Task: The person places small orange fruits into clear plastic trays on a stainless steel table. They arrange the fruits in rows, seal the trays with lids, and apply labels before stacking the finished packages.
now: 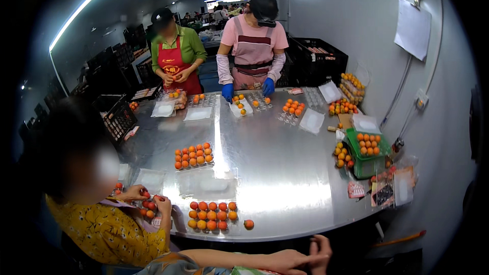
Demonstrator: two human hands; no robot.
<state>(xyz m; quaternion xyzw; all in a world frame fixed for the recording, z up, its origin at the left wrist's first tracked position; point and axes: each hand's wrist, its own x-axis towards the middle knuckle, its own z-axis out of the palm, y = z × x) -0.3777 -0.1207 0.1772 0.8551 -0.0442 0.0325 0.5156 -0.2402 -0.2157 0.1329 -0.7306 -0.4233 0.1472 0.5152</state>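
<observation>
Just off the table's near edge, my left hand (289, 261) and my right hand (320, 254) are close together at the bottom of the view. The left fingers reach toward the right hand and are partly hidden. The right fingers are bent and a little apart, with nothing visible in them. On the table beyond, a clear tray (213, 217) holds rows of round orange-red fruits, like small tomatoes. One loose fruit (248, 224) lies beside it, nearest my hands. Behind that tray is an empty clear plastic tray or lid (208, 184).
Another filled tray (193, 156) stands farther back on the metal table (275, 173). A co-worker in yellow (109, 229) handles fruit at left; two more (177, 56) (253, 51) work across the table. At right are a green crate (369, 167), loose fruit and packaging.
</observation>
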